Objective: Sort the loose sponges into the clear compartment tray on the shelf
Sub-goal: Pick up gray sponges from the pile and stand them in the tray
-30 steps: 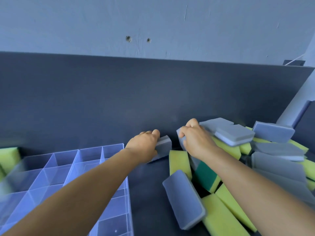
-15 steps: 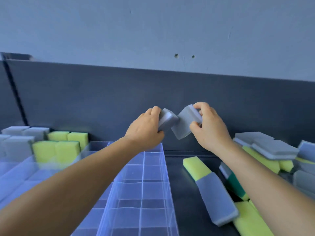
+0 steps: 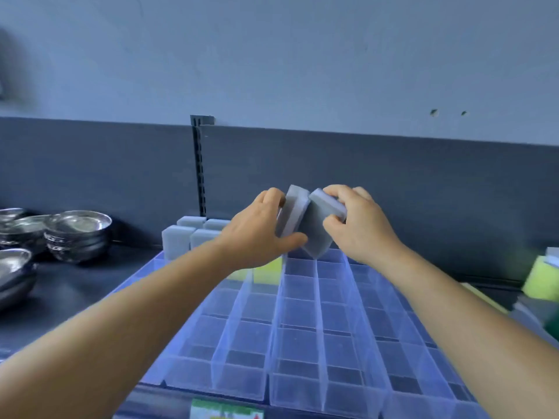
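Green-topped label [image 3: 227, 410], writing unreadable

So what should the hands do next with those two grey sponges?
Probably lower them into the empty far cells. The left hand and right hand each grip a grey sponge just above the clear compartment tray, beside the grey sponges already standing there.

We see two grey sponges [image 3: 305, 222] above the clear tray [image 3: 302, 343]. Yellow-green sponges [image 3: 266, 269] sit inside it. Silver bowls [image 3: 77, 234] gleam left of it.
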Motion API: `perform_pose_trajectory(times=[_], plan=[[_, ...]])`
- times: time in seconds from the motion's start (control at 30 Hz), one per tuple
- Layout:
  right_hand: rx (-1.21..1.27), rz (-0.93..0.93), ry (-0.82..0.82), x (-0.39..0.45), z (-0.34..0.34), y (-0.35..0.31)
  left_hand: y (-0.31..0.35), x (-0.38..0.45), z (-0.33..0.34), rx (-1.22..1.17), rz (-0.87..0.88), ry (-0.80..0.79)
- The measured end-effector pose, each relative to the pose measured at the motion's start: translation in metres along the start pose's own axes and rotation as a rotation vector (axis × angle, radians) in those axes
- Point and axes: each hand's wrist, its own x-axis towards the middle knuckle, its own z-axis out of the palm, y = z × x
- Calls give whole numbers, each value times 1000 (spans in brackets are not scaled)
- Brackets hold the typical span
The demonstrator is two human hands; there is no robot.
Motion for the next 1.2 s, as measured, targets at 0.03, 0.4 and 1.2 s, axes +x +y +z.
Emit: perform_pose_trajectory(times=[0.03, 0.4, 1.2], plan=[[8, 4, -1, 0, 9, -10, -13, -5, -10, -3, 19, -11], [85, -39, -92, 7, 86, -101, -124, -29, -81, -216, 67, 8], [-27, -14, -296, 41, 171, -112, -215, -15, -87, 198, -78, -285]])
